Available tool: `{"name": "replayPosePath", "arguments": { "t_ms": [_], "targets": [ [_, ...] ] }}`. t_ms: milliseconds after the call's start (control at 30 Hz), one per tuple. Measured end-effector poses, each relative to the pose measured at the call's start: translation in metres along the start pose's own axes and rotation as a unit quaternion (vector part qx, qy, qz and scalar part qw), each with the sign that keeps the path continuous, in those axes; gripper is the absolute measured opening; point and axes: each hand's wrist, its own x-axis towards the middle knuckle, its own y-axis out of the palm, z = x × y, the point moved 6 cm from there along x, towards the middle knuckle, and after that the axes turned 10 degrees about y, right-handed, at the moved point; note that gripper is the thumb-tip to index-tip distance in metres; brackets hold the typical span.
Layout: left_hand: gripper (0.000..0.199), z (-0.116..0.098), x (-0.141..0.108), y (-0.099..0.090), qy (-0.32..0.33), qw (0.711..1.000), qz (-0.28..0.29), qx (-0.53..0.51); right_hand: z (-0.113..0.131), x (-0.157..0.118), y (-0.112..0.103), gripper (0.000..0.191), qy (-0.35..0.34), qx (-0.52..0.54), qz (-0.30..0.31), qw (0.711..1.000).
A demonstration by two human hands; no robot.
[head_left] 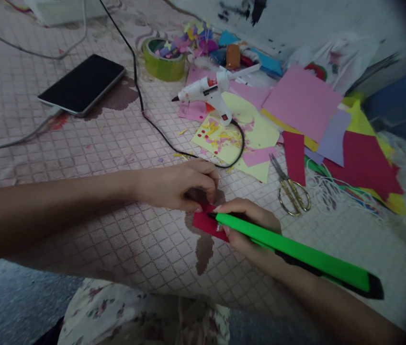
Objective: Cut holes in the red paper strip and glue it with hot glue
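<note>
A tape roll [163, 70] encircles small cutouts [166, 50]; right hand [260, 214] grips green tool [296, 250].

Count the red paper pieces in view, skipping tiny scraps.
3. One red piece is at your left hand, under the tip of the green tool; a red strip lies beside the scissors; a larger red sheet lies farther right. Some may be hidden.

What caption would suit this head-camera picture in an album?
The left hand touches red paper while the right hand holds a green tool over it.
</note>
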Motion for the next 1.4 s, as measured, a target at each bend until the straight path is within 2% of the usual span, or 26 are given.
{"name": "replayPosePath", "arguments": {
  "t_ms": [367, 600, 867, 1067, 1267, 1400],
  "targets": [
    [0.02, -0.0007, -0.001, -0.0005, 0.006, 1.0, -0.004, 0.003, -0.002, -0.0006, 0.003, 0.025, -0.019, 0.002, 0.014, 1.0],
    [0.02, 0.0, -0.0004, 0.0001, 0.001, 1.0, -0.003, 0.002, -0.007, -0.0014, 0.0065, 0.034, -0.013, 0.014, 0.034, 0.999],
    [0.021, -0.0007, -0.001, 0.0, 0.003, 1.0, 0.0, 0.007, -0.0081, -0.0009, 0.0009, 0.026, 0.007, 0.001, 0.034, 0.999],
    [0.02, -0.0009, -0.0001, -0.0003, 0.004, 1.0, 0.0, 0.005, -0.0084, -0.0038, 0.0039, 0.033, -0.004, 0.003, 0.021, 1.0],
    [0.018, -0.0005, 0.0001, -0.0003, 0.007, 1.0, -0.004, 0.004, -0.0001, -0.0006, 0.0033, 0.028, -0.031, 0.011, 0.019, 0.999],
    [0.019, -0.0004, -0.0003, -0.0004, 0.003, 1.0, -0.002, 0.005, -0.0006, 0.0015, 0.0004, 0.023, 0.002, 0.004, 0.027, 1.0]
  ]
}}
